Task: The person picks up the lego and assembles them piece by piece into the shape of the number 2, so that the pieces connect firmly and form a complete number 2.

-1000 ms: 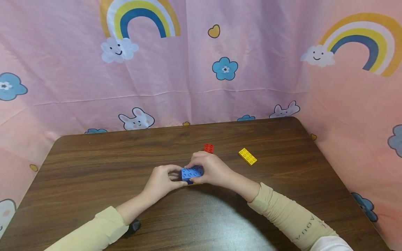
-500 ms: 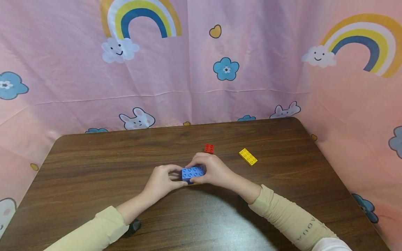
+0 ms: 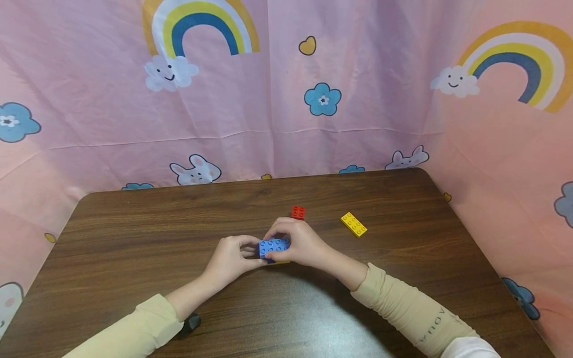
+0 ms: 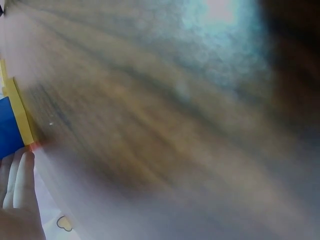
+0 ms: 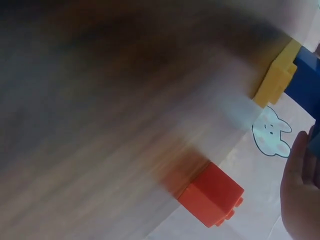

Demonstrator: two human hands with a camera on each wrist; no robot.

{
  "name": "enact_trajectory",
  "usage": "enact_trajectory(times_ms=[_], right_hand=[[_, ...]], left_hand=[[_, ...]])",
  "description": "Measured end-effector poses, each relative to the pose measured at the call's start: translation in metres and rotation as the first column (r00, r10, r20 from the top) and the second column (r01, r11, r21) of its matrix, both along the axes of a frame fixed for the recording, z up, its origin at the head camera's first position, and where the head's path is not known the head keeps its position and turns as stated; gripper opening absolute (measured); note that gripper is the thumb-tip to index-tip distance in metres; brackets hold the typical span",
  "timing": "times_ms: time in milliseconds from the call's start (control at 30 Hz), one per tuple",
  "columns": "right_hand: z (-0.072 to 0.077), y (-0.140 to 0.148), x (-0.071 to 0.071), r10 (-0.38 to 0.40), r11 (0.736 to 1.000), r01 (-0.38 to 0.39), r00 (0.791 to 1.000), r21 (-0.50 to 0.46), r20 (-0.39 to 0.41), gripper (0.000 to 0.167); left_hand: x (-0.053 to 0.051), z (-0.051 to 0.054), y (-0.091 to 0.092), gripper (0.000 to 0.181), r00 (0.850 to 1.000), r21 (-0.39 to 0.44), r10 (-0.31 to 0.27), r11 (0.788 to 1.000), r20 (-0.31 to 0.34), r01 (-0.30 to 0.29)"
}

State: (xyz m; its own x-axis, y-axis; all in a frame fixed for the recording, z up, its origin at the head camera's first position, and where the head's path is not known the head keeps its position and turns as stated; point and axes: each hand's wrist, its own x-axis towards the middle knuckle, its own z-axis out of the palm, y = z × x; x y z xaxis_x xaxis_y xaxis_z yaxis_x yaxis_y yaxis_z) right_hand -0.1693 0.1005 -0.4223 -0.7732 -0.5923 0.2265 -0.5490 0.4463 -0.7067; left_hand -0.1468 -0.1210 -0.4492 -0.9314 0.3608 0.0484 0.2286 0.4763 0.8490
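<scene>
A light blue toy building brick point(image 3: 273, 245) with studs on top sits over a dark blue brick point(image 5: 304, 82), which stands on a yellow studded plate point(image 5: 277, 75). The right hand point(image 3: 304, 242) holds the light blue brick from the right, its thumb across the front side and its fingers behind. From the left, the left hand point(image 3: 230, 256) grips the lower part of the stack, thumb in front. In the left wrist view, its fingers point(image 4: 24, 182) touch the dark blue brick near the yellow plate. The hands hide much of the stack.
A small red brick point(image 3: 298, 212) stands just behind the right hand. Further right lies another yellow plate point(image 3: 353, 224). A dark object point(image 3: 191, 323) is by the left sleeve on the wooden table point(image 3: 134, 228). A patterned pink curtain point(image 3: 286, 109) borders the table.
The right thumb has slid slightly left across the front of the light blue brick, and the right forearm has shifted a little. The left hand stays in place.
</scene>
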Motion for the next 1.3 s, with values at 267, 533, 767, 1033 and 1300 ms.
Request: enact_trajectory(times_ms=[267,533,767,1033,1300], right_hand=[[0.0005,-0.0023,0.0035,-0.013,0.999,0.013,1.0,0.033,0.001,0.029],[0.001,-0.0035,0.0033,-0.014,0.999,0.014,1.0,0.035,-0.017,0.028],[-0.0023,-0.0021,0.0022,-0.025,1.0,0.025,1.0,0.003,0.018,0.03],[-0.0017,0.0009,0.0036,-0.023,1.0,0.023,1.0,0.019,0.006,0.031],[-0.0018,0.0058,0.0055,-0.023,0.999,0.022,1.0,0.049,0.012,0.034]], left_hand=[[0.0022,0.0021,-0.0017,0.034,1.0,0.016,0.0,1.0,-0.008,0.0],[0.0017,0.0016,-0.0028,0.034,1.0,0.019,0.002,1.0,-0.003,-0.002],[0.0008,0.0009,-0.0028,0.034,1.0,0.017,0.0,1.0,0.003,0.0],[0.0007,0.0006,-0.001,0.034,1.0,0.01,0.002,1.0,0.01,-0.002],[0.0015,-0.001,0.0002,0.034,1.0,0.02,0.002,1.0,0.014,-0.002]])
